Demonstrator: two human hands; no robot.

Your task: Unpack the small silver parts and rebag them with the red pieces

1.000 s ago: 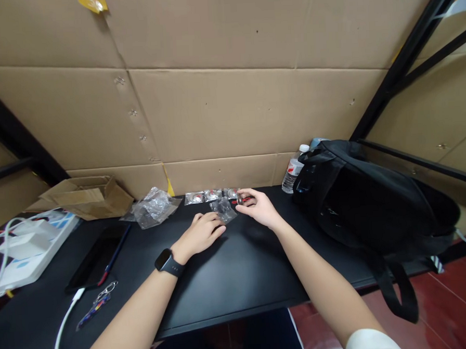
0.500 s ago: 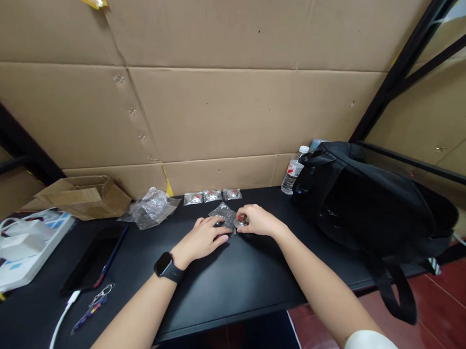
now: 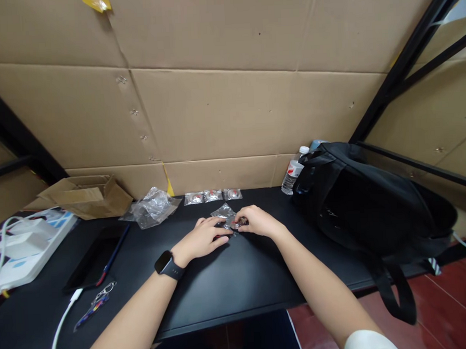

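Note:
My left hand (image 3: 203,238), with a black watch on its wrist, rests on the black table (image 3: 238,278) and its fingers pinch the near edge of a small clear plastic bag (image 3: 223,212). My right hand (image 3: 258,221) is closed around a small round metal part with red on it (image 3: 239,224), held against the bag's opening. Behind them, three small sealed bags (image 3: 213,196) with similar red and silver parts lie in a row by the cardboard wall.
A crumpled heap of clear bags (image 3: 152,207) and an open cardboard box (image 3: 86,197) sit at the back left. A phone (image 3: 95,260), keys (image 3: 94,305), a white cable and a power strip (image 3: 22,253) lie left. A black backpack (image 3: 371,209) and water bottle (image 3: 293,171) stand right.
My right hand came back from the row of sealed bags toward me with the small part. It now meets my left hand at the clear bag, which has shifted slightly nearer.

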